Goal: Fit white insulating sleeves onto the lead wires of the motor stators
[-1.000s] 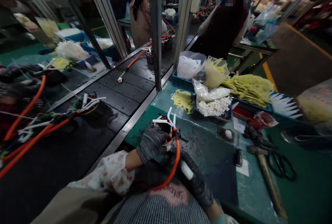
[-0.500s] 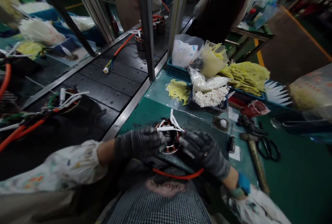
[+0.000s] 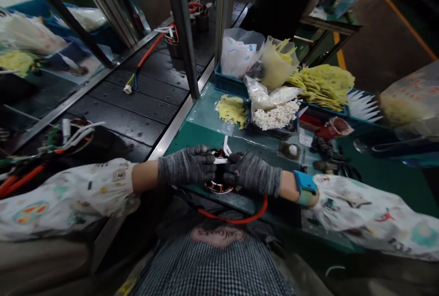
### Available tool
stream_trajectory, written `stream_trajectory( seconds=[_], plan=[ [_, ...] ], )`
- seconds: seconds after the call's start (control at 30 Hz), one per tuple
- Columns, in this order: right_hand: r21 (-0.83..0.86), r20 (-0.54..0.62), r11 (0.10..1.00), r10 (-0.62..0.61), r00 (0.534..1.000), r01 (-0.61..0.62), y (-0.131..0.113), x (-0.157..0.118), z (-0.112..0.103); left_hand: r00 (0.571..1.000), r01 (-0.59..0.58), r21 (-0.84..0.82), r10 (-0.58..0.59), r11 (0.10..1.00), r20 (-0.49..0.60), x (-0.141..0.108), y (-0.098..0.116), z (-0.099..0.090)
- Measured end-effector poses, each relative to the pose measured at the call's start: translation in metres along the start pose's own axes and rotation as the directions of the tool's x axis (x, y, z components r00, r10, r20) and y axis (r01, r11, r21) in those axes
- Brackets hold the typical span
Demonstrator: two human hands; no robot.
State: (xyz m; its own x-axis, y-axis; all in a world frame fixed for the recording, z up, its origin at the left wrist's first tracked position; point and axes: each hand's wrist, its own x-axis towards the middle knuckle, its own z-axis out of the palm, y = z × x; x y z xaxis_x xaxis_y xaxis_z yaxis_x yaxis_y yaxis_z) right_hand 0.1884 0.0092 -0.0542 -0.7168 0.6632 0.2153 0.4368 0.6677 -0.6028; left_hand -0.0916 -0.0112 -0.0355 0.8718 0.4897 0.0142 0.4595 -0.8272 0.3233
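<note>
A round motor stator (image 3: 218, 188) with copper windings stands on the bench in front of me, partly covered by my hands. White-sleeved wires (image 3: 221, 161) cross its top, and another white sleeve sticks up behind. My left hand (image 3: 188, 166), in a dark grey knit glove, has its bent fingers against the stator's left rim. From the other side, my gloved right hand (image 3: 252, 172) curls its fingers over the right rim, close to the sleeves. The exact fingertip contact is hidden. An orange cable (image 3: 236, 219) loops below the stator toward my apron.
Bins of white beads (image 3: 276, 115) and yellow pieces (image 3: 322, 87) line the bench's back. Yellow sheets (image 3: 232, 109) lie nearer. A red roll (image 3: 334, 128) and tools sit right. A metal post (image 3: 181, 31) rises beside the slatted conveyor (image 3: 137, 120), which carries other stators.
My right hand has moved left and inward over the stator, its forearm swinging flatter across the bench. My left hand has closed in on the left rim. The view has shifted slightly.
</note>
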Motion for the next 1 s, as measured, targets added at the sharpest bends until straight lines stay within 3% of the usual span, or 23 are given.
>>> stream_trajectory(
  seconds=[0.13, 0.23, 0.3, 0.37, 0.43, 0.5, 0.57, 0.67, 0.77, 0.87, 0.93, 0.97, 1.0],
  plan=[
    [-0.152, 0.079, 0.931, -0.324, 0.943, 0.333, 0.011, -0.043, -0.001, 0.998, 0.062, -0.023, -0.062, 0.998, 0.014, -0.013, -0.009, 0.006],
    [-0.272, -0.139, 0.912, -0.352, 0.925, 0.306, 0.017, -0.076, 0.019, 0.999, 0.009, 0.027, -0.009, 1.0, -0.034, -0.02, -0.01, 0.004],
    [-0.279, -0.379, 0.951, -0.238, 0.894, 0.135, 0.012, -0.099, 0.041, 0.983, -0.062, 0.055, 0.07, 0.997, -0.168, -0.019, -0.005, 0.0],
    [-0.173, -0.568, 0.978, -0.003, 0.823, -0.116, 0.002, -0.12, 0.061, 0.952, -0.082, 0.063, 0.097, 0.995, -0.291, -0.01, 0.003, -0.004],
    [-0.029, -0.639, 0.953, 0.213, 0.739, -0.3, -0.011, -0.137, 0.071, 0.936, -0.003, 0.048, 0.02, 0.999, -0.353, 0.007, 0.01, -0.007],
    [0.075, -0.638, 0.924, 0.334, 0.694, -0.375, -0.022, -0.148, 0.064, 0.937, 0.096, 0.018, -0.085, 0.995, -0.338, 0.032, 0.014, -0.008],
    [0.091, -0.629, 0.926, 0.339, 0.7, -0.366, -0.028, -0.15, 0.041, 0.963, 0.135, -0.03, -0.138, 0.99, -0.231, 0.06, 0.014, -0.009],
    [-0.048, -0.609, 0.955, 0.205, 0.766, -0.293, -0.02, -0.138, -0.004, 0.993, 0.099, -0.191, -0.11, 0.977, -0.047, 0.092, 0.006, -0.011],
    [-0.193, -0.596, 0.937, 0.122, 0.793, -0.29, 0.002, -0.116, -0.03, 0.997, 0.076, -0.541, -0.075, 0.838, 0.024, 0.103, -0.006, -0.011],
    [-0.263, -0.691, 0.912, 0.049, 0.721, -0.314, 0.015, -0.1, -0.025, 0.987, 0.102, -0.756, -0.158, 0.647, -0.003, 0.1, -0.013, -0.006],
    [-0.266, -0.761, 0.916, -0.009, 0.649, -0.299, 0.009, -0.1, -0.013, 0.974, 0.12, -0.772, -0.225, 0.624, -0.031, 0.098, -0.015, 0.0],
    [-0.257, -0.757, 0.928, -0.019, 0.654, -0.27, 0.003, -0.103, -0.008, 0.968, 0.128, -0.762, -0.247, 0.634, -0.044, 0.098, -0.014, 0.002],
    [-0.251, -0.721, 0.942, -0.028, 0.692, -0.223, -0.006, -0.107, -0.003, 0.964, 0.135, -0.747, -0.26, 0.651, -0.052, 0.098, -0.014, 0.004]
  ],
)
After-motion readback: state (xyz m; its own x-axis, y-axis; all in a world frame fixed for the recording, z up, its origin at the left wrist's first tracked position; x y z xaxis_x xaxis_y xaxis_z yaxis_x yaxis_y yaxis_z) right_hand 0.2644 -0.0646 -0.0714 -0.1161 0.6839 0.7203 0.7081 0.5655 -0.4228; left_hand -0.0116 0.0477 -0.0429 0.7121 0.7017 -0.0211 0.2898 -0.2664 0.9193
